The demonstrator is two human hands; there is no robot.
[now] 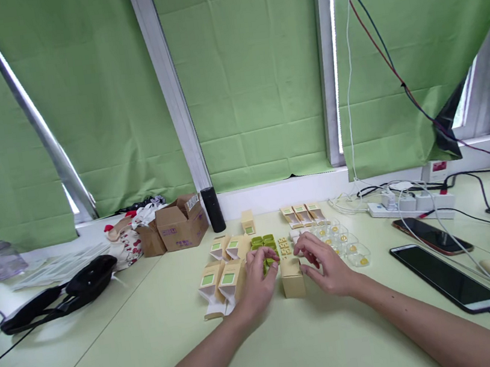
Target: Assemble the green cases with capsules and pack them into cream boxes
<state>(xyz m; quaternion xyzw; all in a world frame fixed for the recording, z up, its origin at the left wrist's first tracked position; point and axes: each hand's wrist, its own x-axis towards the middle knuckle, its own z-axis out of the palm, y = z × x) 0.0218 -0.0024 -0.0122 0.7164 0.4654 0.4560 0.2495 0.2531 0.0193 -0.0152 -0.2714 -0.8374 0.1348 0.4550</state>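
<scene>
A small kraft-coloured box [293, 286] stands upright on the table between my two hands. Just left of it is my left hand [258, 276], fingers curved with a gap to the thumb and nothing visible in them. My right hand [324, 264] is at the box's right side, thumb and fingers apart near its top edge; whether a fingertip touches it I cannot tell. Behind my left hand are green square cups [263, 240], partly hidden. Little yellowish stickers or pieces [284, 245] lie behind the box. Beyond my right hand sit clear plastic containers with yellow centres [353, 248].
Several kraft boxes with open flaps [228, 278] lie left of my hands, with more cartons [304, 214] at the back. A cardboard box [182, 224], black cylinder [213, 210] and black pouch [89, 278] are leftward. Phones [447, 276], cables and a power strip [412, 205] occupy the right.
</scene>
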